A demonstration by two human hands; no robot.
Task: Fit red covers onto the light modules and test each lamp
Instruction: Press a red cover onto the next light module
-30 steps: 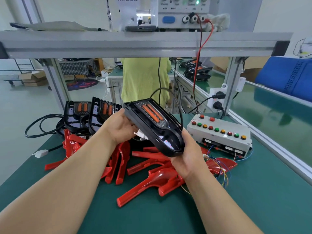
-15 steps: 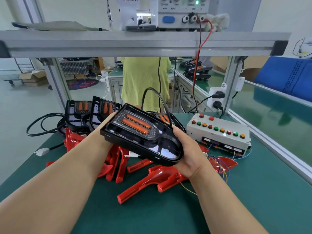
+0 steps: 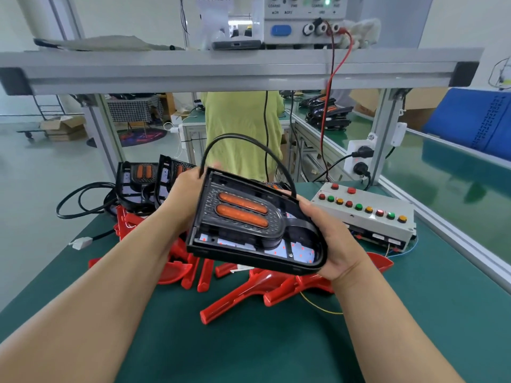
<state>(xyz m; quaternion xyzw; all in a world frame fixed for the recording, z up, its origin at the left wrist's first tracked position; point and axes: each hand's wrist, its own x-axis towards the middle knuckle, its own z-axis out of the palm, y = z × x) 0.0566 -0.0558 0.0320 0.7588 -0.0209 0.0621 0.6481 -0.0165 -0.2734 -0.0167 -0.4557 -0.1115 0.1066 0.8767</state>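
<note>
Green worktop is a mess as usual: covers heaped right under where I'm working, other modules propped at the back, box off to the right.

Both hands are full. My left hand grips the square far corner of the module and my right hand is curled round its rounded end, so it's up in the air, tilted toward me, with no cover on it yet.

Stuff I reckon could bite me here:

- The cable arcs up in a big loop behind the module. If I swing the thing down without looking, that loop could hook one of the modules at the back and drag it over.
- To pick up a cover I need to free a hand. One-handed on that smooth rim, it could slip and land on the pile, and scuffed red lenses are scrap.
- The board inside is bare. Looks like small red dots on it, maybe LEDs, can't tell from this angle. A thumb sliding in off the rim would smudge or knock them.
- Thin wires from the box run in among the covers, so yanking a cover out could tug them.
</note>
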